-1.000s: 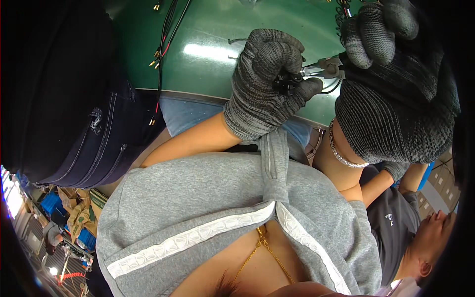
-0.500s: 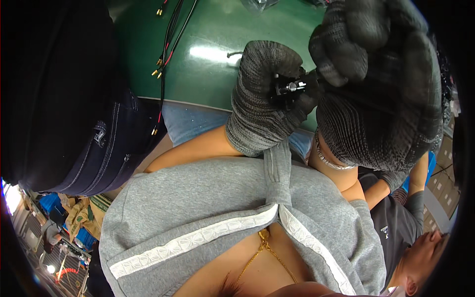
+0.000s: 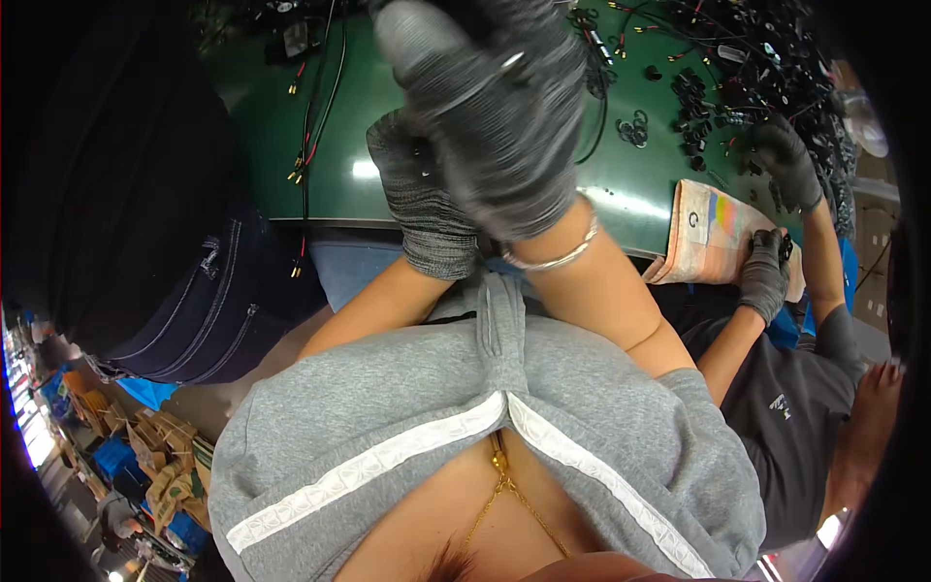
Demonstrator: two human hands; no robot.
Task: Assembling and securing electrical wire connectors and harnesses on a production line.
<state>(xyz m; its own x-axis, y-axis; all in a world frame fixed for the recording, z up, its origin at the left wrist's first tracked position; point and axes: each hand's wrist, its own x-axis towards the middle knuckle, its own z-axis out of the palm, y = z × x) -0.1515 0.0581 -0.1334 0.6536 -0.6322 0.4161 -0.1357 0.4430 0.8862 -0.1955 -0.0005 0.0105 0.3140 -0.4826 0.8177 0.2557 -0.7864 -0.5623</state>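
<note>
Both my hands wear grey-black knit gloves above the green table. My left hand [image 3: 422,209] is closed around something dark, mostly covered by its fingers and by my other hand. My right hand [image 3: 499,126] is raised in front of it, smeared by motion, with a bracelet at the wrist. A small shiny metal spot [image 3: 512,61] shows at the right hand; what it belongs to is too blurred to tell, and so is the grip of those fingers.
Black cables with gold tips [image 3: 308,145] hang over the table edge at left. Black rings [image 3: 633,128] and heaped black parts [image 3: 693,107] lie at right. A co-worker's gloved hands [image 3: 766,276] are by an orange-white sack [image 3: 713,233]. Another person's dark trousers [image 3: 194,281] stand close at left.
My right hand has swung leftward in front of my left hand. The black part with a metal pin, seen in my left hand before, is now largely hidden. The view has shifted, showing more table at right.
</note>
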